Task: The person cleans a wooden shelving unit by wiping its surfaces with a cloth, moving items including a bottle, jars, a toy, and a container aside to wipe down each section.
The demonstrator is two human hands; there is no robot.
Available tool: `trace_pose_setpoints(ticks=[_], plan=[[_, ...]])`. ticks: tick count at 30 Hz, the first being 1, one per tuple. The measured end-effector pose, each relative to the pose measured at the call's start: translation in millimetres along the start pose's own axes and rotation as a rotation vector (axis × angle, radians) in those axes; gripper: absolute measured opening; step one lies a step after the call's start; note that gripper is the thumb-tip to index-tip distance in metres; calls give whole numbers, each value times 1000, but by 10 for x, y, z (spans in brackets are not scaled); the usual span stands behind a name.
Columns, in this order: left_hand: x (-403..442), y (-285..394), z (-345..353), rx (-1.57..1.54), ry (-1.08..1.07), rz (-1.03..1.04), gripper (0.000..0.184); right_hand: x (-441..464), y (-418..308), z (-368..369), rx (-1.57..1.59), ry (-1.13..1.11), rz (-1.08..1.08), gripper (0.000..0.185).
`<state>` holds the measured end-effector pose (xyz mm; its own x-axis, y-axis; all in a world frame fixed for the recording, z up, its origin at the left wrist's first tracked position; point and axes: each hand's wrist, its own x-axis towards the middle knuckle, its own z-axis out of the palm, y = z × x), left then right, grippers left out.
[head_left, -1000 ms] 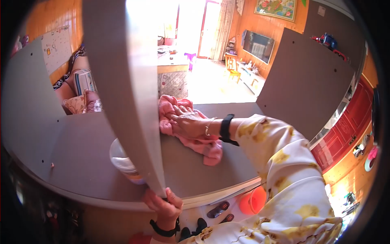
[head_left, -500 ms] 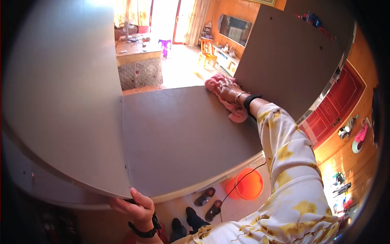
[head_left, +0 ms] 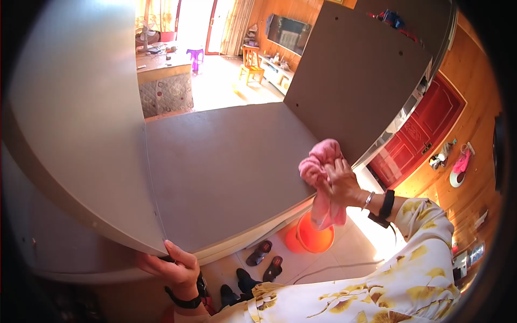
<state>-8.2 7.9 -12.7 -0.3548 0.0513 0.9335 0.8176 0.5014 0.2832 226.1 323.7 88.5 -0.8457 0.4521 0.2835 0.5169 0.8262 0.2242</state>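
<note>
A pink cloth [head_left: 321,161] is bunched under the fingers of my right hand [head_left: 343,183], close to the front right corner of the grey shelf panel [head_left: 221,167]. Its loose end hangs down past the front edge, above an orange bucket [head_left: 316,237] on the floor. My left hand [head_left: 175,265] grips the lower front edge of the upright grey panel [head_left: 91,124], thumb on one side and fingers behind. Another upright panel [head_left: 361,70] rises at the right end of the shelf.
Brown shoes [head_left: 259,253] stand on the tiled floor below, beside my own feet [head_left: 245,281]. A red door [head_left: 420,134] is to the right. Beyond the shelf are a purple stool [head_left: 195,59], a wooden chair [head_left: 251,65] and a wall television [head_left: 288,33].
My right hand has drawn the pink cloth from the far right corner of the shelf toward the front edge. My left hand keeps its grip on the panel. The view has shifted slightly.
</note>
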Motion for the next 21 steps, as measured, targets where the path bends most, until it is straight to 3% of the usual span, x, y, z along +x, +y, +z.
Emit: trace_pose_setpoints(ticks=[2, 3, 6, 9, 11, 12, 13, 17, 21], plan=[[-23, -12, 0, 15, 16, 6, 53, 27, -149, 13, -1, 110, -154, 26], [-35, -17, 22, 27, 13, 11, 53, 96, -276, -9, -84, 90, -337, 30], [-110, -48, 51, 20, 43, 6, 53, 379, -875, -313, 289, -104, -373, 34], [-117, -39, 41, 25, 40, -26, 52, 819, -698, 119, 113, 97, -480, 41], [-130, -31, 1, 57, 6, -36, 52, 1133, -523, 201, -155, 2, -451, 41], [-148, -23, 9, 62, 17, -26, 53, 1382, -438, 187, -33, -231, -280, 42], [-160, -14, 10, 70, 28, -17, 55, 1591, -334, 238, 6, -267, -197, 41], [-143, 7, 4, 54, -11, -39, 54, 2337, -116, 482, 101, -210, -29, 34], [-126, -15, -7, 71, -13, 26, 54, 2764, -409, 613, 263, -141, -54, 28]])
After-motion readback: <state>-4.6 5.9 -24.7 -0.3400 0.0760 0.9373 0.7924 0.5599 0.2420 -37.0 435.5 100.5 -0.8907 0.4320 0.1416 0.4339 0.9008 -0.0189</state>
